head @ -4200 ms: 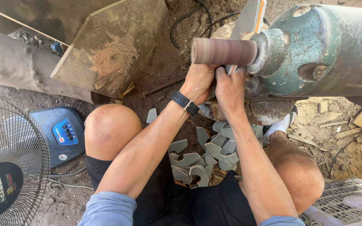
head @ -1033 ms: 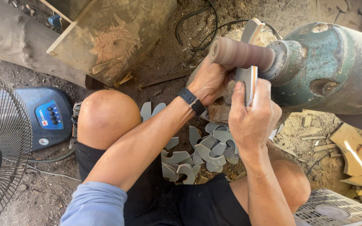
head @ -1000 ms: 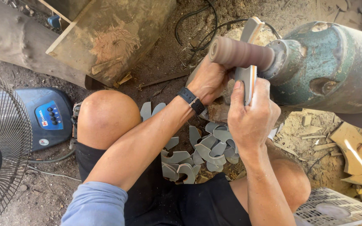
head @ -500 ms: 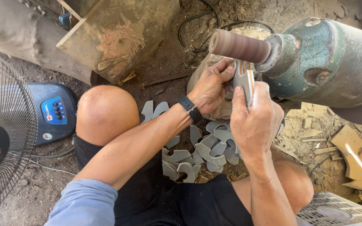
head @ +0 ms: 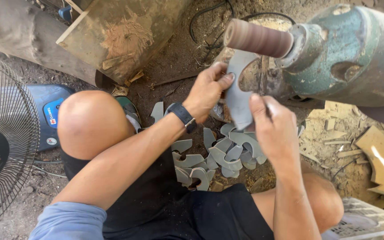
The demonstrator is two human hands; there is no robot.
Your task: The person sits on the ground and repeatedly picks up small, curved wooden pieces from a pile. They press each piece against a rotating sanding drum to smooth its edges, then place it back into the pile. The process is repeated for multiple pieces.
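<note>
Both my hands hold one grey curved cut-out piece [head: 238, 95] upright, just under the brown sanding drum [head: 258, 38] of a green motor [head: 347, 53]. My left hand [head: 207, 91] grips its upper left edge, a dark watch on the wrist. My right hand [head: 274, 129] holds its lower right end. The piece's top notch sits close beneath the drum; I cannot tell whether they touch. A pile of several similar grey pieces [head: 218, 155] lies on the ground between my knees.
A standing fan [head: 3, 142] is at the left, with a blue box [head: 50, 113] behind it. A wooden box [head: 121, 31] and log [head: 18, 40] sit at top left. Wood scraps [head: 378, 155] lie right, a white crate [head: 365, 222] at bottom right. Cables [head: 210, 18] run behind.
The piece was held edge-on beside the drum with my right hand high. It is turned face-on below the drum now, and my right hand has dropped to its lower end.
</note>
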